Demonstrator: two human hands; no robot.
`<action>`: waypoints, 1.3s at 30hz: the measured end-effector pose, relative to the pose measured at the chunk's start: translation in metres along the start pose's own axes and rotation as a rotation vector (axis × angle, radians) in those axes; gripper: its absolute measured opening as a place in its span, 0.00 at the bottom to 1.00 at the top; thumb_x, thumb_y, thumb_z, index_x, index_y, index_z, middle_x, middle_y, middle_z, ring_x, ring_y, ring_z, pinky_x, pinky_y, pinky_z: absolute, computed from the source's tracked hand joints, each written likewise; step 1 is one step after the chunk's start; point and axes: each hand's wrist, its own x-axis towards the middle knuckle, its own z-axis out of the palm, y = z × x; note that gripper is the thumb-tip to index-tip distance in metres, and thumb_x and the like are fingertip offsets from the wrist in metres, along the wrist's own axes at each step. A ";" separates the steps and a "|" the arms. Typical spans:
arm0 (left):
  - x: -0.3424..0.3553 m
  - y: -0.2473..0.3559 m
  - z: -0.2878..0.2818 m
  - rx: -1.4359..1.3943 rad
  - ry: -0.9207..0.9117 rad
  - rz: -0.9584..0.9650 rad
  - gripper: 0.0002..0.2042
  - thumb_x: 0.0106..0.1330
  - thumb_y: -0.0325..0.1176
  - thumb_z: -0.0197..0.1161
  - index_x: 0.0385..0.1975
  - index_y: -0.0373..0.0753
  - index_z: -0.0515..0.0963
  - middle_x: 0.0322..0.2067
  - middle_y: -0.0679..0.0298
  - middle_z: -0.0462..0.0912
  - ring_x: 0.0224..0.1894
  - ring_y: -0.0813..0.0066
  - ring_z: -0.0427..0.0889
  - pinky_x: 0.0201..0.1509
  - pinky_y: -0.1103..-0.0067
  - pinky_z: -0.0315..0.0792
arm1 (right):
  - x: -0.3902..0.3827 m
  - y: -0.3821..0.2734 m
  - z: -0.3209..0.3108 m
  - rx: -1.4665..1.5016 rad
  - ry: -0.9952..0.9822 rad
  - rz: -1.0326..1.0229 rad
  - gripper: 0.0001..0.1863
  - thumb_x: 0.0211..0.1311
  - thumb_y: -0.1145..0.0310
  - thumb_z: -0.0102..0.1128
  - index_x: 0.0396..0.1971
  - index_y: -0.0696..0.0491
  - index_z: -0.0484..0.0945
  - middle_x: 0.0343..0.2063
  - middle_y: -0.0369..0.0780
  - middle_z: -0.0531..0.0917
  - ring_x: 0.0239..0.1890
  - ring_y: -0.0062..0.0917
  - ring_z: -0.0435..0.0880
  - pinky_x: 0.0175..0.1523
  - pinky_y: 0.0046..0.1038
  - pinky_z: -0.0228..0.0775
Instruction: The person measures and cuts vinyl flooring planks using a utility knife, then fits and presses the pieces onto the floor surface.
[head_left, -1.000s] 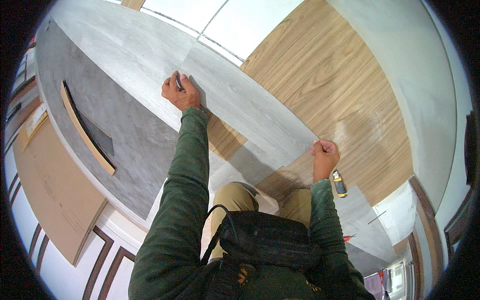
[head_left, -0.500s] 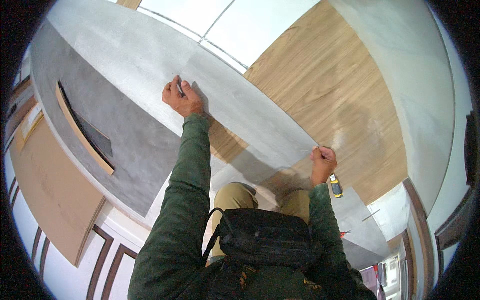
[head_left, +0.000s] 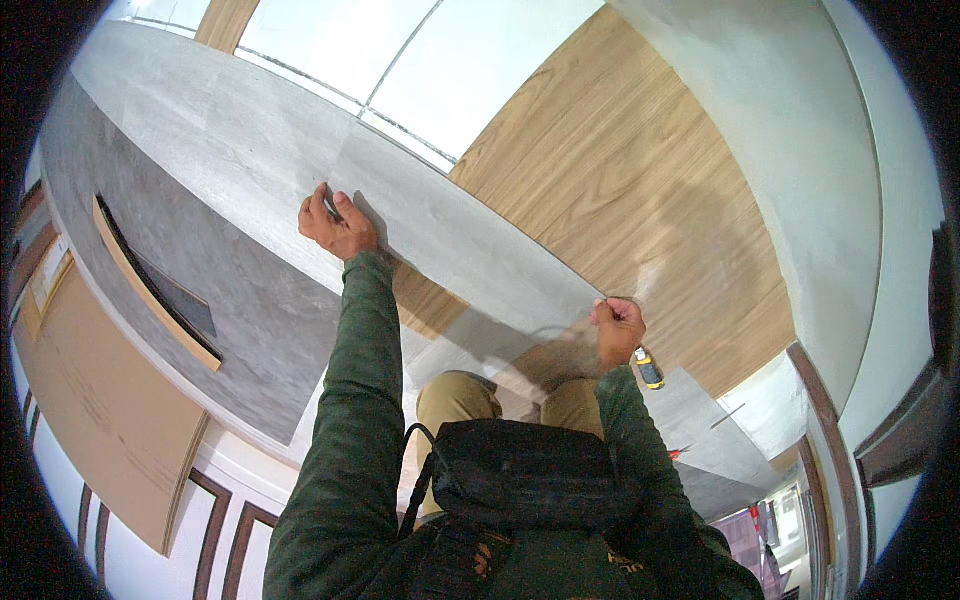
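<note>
- Two hands hold one long grey plank (head_left: 470, 250), which runs slantwise across the middle of the view from about 10 o'clock down to about 4 o'clock.
- The left hand (head_left: 335, 225) is curled over the plank's near edge at roughly 10 o'clock from the centre, fingers wrapped on top and the thumb side toward the person.
- The right hand (head_left: 618, 330) is closed in a fist-like pinch on the same near edge at about 4 o'clock, well apart from the left hand.
- The plank lies over a brown wood-grain floor (head_left: 640, 190), which shows beyond it toward 1 o'clock and again in a small wedge just under the left wrist.
- More grey planks (head_left: 210, 290) cover the floor at 9 o'clock, and a narrow strip with a tan edge (head_left: 150, 285) rests on them.
- A small yellow and black tool (head_left: 649, 368) lies on the floor just beside the right hand, at its 5 o'clock side.
- A flat brown cardboard sheet (head_left: 95, 400) sits at 8 o'clock near the rim.
- The person's knees in tan trousers (head_left: 455, 395) and a black pouch (head_left: 520, 470) fill the 6 o'clock area; both sleeves are dark green.
</note>
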 end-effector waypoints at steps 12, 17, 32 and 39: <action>0.001 -0.006 -0.001 -0.033 -0.047 0.032 0.21 0.70 0.47 0.54 0.47 0.32 0.76 0.49 0.50 0.68 0.51 0.60 0.66 0.51 0.68 0.68 | 0.000 0.004 -0.004 -0.123 -0.034 -0.121 0.07 0.55 0.77 0.66 0.30 0.58 0.75 0.20 0.38 0.81 0.22 0.22 0.80 0.31 0.24 0.74; 0.003 -0.005 -0.006 -0.076 -0.064 0.020 0.19 0.69 0.43 0.54 0.47 0.31 0.76 0.49 0.50 0.67 0.53 0.59 0.64 0.53 0.66 0.67 | -0.005 -0.008 0.001 -0.205 -0.023 -0.099 0.07 0.55 0.76 0.66 0.28 0.58 0.75 0.20 0.39 0.80 0.21 0.22 0.79 0.30 0.25 0.72; 0.002 -0.011 0.001 -0.175 -0.074 0.057 0.18 0.70 0.39 0.50 0.48 0.29 0.75 0.50 0.47 0.69 0.55 0.54 0.65 0.58 0.65 0.66 | -0.001 0.003 0.001 -0.047 0.044 -0.059 0.07 0.56 0.76 0.66 0.28 0.58 0.76 0.21 0.39 0.82 0.21 0.21 0.80 0.30 0.23 0.74; 0.003 -0.017 -0.005 -0.118 -0.125 0.053 0.21 0.70 0.43 0.50 0.50 0.29 0.73 0.52 0.48 0.66 0.57 0.55 0.63 0.59 0.63 0.64 | -0.003 0.003 0.001 -0.082 0.043 -0.078 0.07 0.53 0.76 0.67 0.28 0.59 0.76 0.24 0.40 0.82 0.24 0.24 0.81 0.31 0.25 0.76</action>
